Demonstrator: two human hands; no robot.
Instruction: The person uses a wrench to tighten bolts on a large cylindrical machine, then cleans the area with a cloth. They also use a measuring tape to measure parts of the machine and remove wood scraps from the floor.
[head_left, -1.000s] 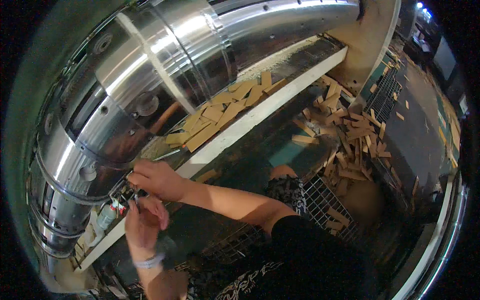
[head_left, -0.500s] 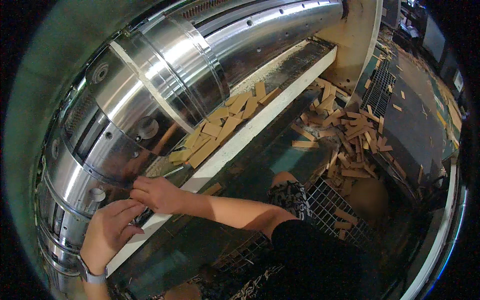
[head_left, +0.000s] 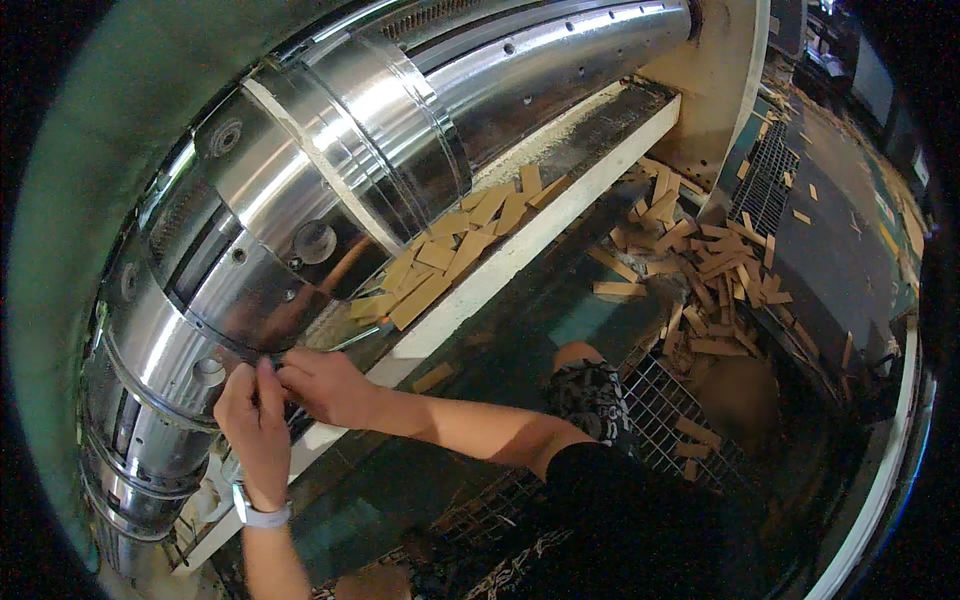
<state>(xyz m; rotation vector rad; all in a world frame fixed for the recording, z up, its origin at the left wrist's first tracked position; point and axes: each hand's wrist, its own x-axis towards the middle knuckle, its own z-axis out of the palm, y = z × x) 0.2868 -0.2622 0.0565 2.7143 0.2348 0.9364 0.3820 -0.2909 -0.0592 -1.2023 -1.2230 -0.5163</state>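
Note:
My left hand [head_left: 252, 412], with a watch [head_left: 258, 511] on its wrist, is closed with fingertips pinched against the lower side of a large shiny metal roller [head_left: 215, 330]. Right beside it, my right hand [head_left: 326, 388] has its fingers bent in, and the two hands' fingertips meet at the roller's surface. Whatever they pinch is hidden by the fingers. A thin metal rod [head_left: 362, 338] lies on the ledge just beyond my right hand. Farther along the ledge is a pile of flat tan cardboard strips [head_left: 440, 255].
A pale beam [head_left: 520, 245] edges the ledge under the roller. Cardboard scraps [head_left: 715, 265] are heaped on the floor to the right, partly over a metal grating [head_left: 665, 395]. An upright machine plate [head_left: 700, 90] stands at the roller's far end.
My left hand has moved up and right, turning more upright, its fingertips now at the roller beside my right hand's. My right hand has shifted slightly. The whole view has moved a little.

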